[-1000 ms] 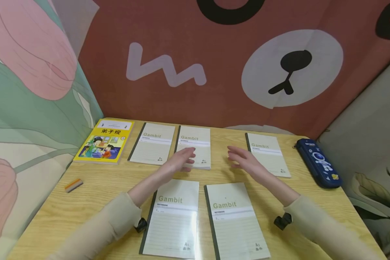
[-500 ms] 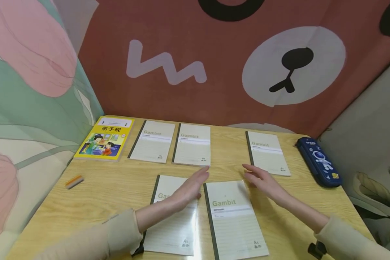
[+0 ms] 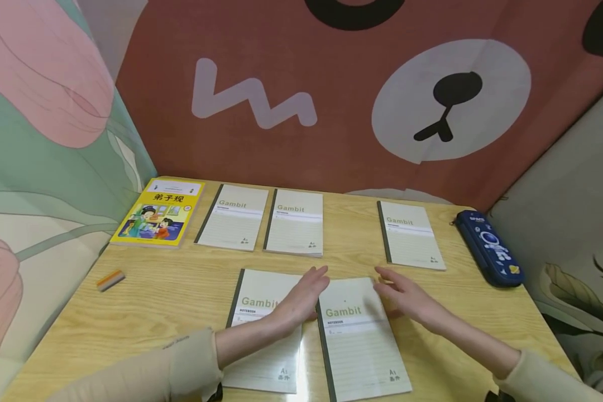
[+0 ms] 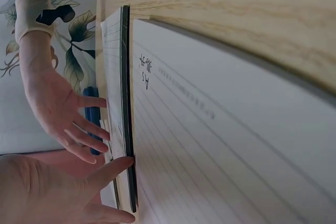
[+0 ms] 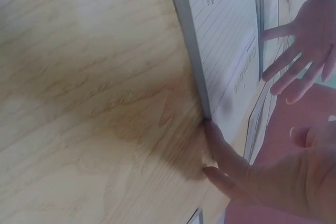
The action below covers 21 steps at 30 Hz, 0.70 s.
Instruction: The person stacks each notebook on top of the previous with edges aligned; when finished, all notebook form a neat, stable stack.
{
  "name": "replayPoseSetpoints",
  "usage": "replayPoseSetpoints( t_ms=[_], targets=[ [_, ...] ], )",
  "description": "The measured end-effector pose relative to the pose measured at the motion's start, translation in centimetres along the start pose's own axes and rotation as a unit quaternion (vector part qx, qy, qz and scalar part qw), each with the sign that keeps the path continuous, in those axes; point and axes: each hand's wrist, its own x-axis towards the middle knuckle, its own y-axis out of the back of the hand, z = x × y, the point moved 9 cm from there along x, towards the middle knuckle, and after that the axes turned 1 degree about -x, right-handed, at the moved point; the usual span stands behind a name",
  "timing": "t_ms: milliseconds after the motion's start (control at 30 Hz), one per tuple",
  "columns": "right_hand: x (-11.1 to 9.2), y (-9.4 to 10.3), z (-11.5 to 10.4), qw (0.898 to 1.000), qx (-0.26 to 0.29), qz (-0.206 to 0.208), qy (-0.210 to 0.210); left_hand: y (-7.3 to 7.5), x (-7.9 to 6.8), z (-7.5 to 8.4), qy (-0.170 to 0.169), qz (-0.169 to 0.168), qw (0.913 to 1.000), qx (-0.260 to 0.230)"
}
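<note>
Two Gambit notebooks lie side by side at the front of the wooden table: the front right notebook (image 3: 362,352) and the front left notebook (image 3: 266,360). My left hand (image 3: 297,301) reaches over the front left one, fingers extended along the dark spine of the front right one. In the left wrist view, the left thumb (image 4: 113,174) is right at that spine. On the opposite side, my right hand (image 3: 407,300) has its fingers loosely spread by the upper right corner. A right fingertip (image 5: 211,129) meets the notebook's edge in the right wrist view.
Behind lie two more notebooks (image 3: 231,218) (image 3: 295,223), with a third notebook (image 3: 413,237) farther right. A yellow picture book (image 3: 156,215) is at the back left, an eraser (image 3: 111,280) nearer, and a blue pencil case (image 3: 489,248) at the right edge. Printed curtains (image 3: 261,151) enclose the table.
Both hands have come down and toward me from above the back row to either side of the front right notebook. The back notebook beside the gap was straightened slightly.
</note>
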Motion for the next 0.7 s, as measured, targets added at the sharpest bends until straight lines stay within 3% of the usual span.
replayPoseSetpoints(
  t_ms=[333, 433, 567, 700],
  targets=[
    [-0.4, -0.4, 0.1, 0.999, 0.011, -0.002, -0.039, 0.3, -0.1, -0.7, 0.002, 0.018, 0.9998, -0.002],
    [-0.1, -0.1, 0.5, 0.997, 0.040, -0.006, -0.060, 0.6, 0.0, -0.7, -0.003, 0.022, 0.9997, -0.004],
    [0.2, 0.3, 0.7, 0.993, 0.086, -0.011, -0.084, 1.0, 0.5, -0.6, -0.020, 0.014, 0.9990, -0.038],
    [0.2, 0.5, 0.8, 0.990, 0.105, -0.014, -0.097, 1.0, 1.1, -0.9, -0.013, 0.005, 0.9954, -0.095]
  ],
)
